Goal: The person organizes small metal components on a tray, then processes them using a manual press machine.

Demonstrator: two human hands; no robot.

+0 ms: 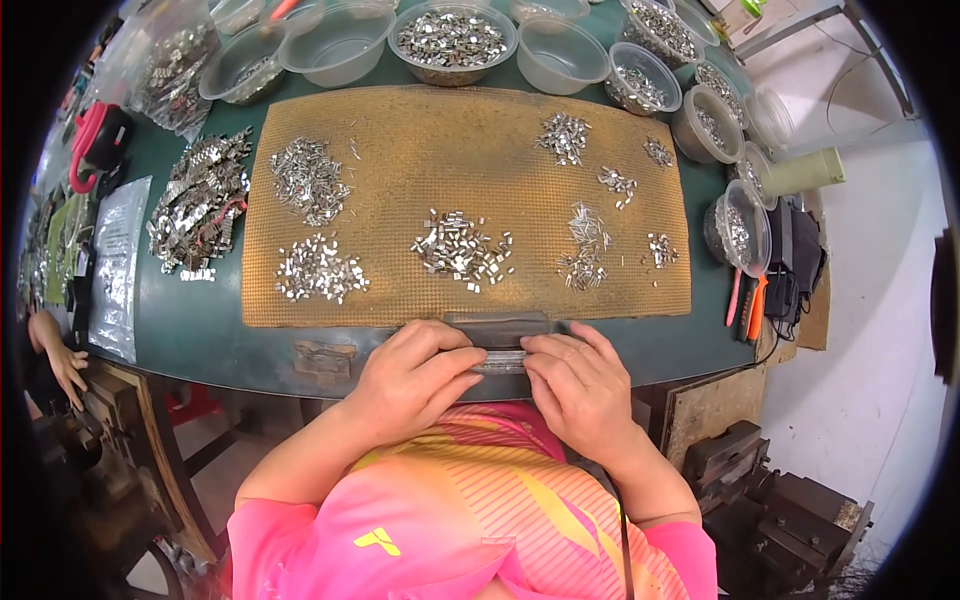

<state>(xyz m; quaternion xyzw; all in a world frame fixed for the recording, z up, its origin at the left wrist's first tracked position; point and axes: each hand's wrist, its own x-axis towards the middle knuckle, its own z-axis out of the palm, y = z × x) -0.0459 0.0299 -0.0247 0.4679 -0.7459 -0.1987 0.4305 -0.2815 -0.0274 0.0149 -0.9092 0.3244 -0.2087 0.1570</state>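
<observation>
At the front edge of the table, my left hand [418, 375] and my right hand [580, 385] face each other. Between them lies a narrow silvery metal strip [502, 362], its ends pinched by my closed fingers; my fingertips partly hide it. Just behind the strip is a dark grey flat bar [497, 328]. Ahead, a golden-brown textured mat [440, 130] carries piles of tiny shiny metal pieces. The pile nearest my hands is made of small rectangular pieces [462, 248]. Another pile of similar pieces [322, 270] sits to its left, and thin pin-like pieces [587, 245] lie to its right.
Plastic bowls, some with metal pieces [452, 38], line the far and right edges. Linked metal strips [200, 205] are heaped left of the mat, near a clear bag [118, 265]. Orange-handled pliers [757, 305] lie far right. Another person's hand [65, 365] shows at left.
</observation>
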